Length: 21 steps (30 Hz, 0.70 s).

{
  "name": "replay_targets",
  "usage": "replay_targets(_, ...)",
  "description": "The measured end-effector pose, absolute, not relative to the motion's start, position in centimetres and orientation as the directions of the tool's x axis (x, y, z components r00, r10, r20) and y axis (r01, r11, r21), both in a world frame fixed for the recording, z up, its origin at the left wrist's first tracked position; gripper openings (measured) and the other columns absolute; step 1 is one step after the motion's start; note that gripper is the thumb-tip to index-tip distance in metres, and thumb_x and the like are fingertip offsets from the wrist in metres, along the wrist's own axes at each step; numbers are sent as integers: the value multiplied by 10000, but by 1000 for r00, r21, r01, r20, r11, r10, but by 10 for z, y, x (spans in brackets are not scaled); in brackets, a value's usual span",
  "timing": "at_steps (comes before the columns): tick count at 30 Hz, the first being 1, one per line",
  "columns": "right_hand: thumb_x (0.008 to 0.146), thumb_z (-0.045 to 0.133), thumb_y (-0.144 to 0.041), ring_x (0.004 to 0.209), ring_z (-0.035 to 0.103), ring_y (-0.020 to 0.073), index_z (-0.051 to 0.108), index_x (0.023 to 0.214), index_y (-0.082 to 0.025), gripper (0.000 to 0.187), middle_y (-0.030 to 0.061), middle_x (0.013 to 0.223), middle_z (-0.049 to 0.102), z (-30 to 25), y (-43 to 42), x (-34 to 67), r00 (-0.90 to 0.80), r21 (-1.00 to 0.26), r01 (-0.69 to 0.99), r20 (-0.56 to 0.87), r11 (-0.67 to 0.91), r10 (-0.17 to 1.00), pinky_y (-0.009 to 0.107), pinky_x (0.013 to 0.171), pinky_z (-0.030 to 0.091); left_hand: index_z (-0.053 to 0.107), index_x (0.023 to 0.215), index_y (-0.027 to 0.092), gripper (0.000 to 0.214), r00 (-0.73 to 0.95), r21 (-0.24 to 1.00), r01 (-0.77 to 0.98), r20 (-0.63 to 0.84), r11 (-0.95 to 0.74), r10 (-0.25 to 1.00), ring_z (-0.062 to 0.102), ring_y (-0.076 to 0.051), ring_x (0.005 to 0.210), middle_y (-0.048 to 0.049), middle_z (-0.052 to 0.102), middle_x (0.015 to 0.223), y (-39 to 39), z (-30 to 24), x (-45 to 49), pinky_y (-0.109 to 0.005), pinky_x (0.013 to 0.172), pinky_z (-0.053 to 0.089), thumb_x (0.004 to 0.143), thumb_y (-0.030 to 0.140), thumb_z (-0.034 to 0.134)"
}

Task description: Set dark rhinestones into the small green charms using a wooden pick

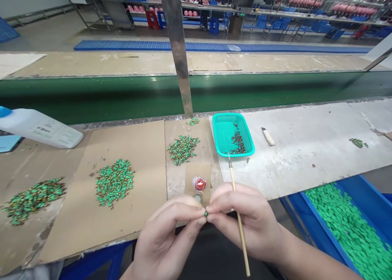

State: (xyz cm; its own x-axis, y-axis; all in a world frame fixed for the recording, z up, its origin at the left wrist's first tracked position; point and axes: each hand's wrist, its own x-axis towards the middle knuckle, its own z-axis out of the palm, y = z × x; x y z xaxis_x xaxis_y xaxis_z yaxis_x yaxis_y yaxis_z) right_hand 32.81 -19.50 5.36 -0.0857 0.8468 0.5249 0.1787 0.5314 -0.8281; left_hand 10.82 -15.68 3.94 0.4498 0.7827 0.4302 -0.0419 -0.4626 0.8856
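Observation:
My left hand (173, 231) pinches a tiny green piece (206, 213) between thumb and index finger. The fingertips of my right hand (245, 218) press on the same piece from the other side. A thin paintbrush (241, 231) with a pale wooden handle lies through my right hand, its tip pointing away toward the basket. Just beyond my fingers, a red round bottle cap (200, 184) and a second cap (198, 197) with a pale inside sit on a cardboard square. Behind them is a pile of small green and gold-brown pieces (183, 149).
Further piles of green pieces (114, 182) lie on cardboard to the left, near a tilted white bottle (43, 126). A turquoise basket (223, 139) holds small dark pieces. Right of it lies a white-handled knife (268, 137). A blue bin (324, 218) of green discs stands below the table's right edge.

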Motion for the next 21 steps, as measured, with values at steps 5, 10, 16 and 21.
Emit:
replay_targets(5, 1026, 837, -117, 804, 807, 179, 831, 1057, -216, 103, 42, 891, 818, 50, -194, 327, -60, -842, 182, 506, 508, 860, 273, 794, 691, 844, 1147, 279, 280, 435, 899, -31, 405, -436, 804, 820, -189, 844, -35, 842, 959, -157, 34, 109, -243, 741, 681, 1052, 36, 743)
replay_targets(10, 1036, 818, -122, 802, 817, 187, 838, 1054, -225, 106, 49, 909, 835, 48, -194, 327, -42, -851, 178, 495, 494, 868, 279, 775, 698, 845, 1140, 274, 257, 429, 907, -50, 398, -419, 811, 817, -188, 847, -35, 844, 954, -155, 34, 113, -248, 744, 666, 1069, 51, 739)
replay_targets(16, 1024, 809, -93, 794, 818, 155, 844, 1040, -246, 158, 15, 903, 834, 45, -197, 330, -25, -870, 218, 448, 442, 894, 212, 746, 677, 812, 1075, 255, 119, 411, 902, -18, 399, -430, 820, 824, -199, 825, -46, 860, 936, -158, 35, 123, -300, 756, 662, 1094, 146, 766)
replay_targets(21, 1035, 816, -168, 818, 849, 179, 842, 1030, -271, 106, 13, 927, 853, 39, -191, 339, -2, -854, 304, 443, 423, 896, 227, 765, 703, 784, 1035, 239, 91, 420, 877, 115, 383, -466, 823, 831, -229, 817, -64, 855, 906, -152, 31, 132, -356, 763, 679, 1110, 218, 737)
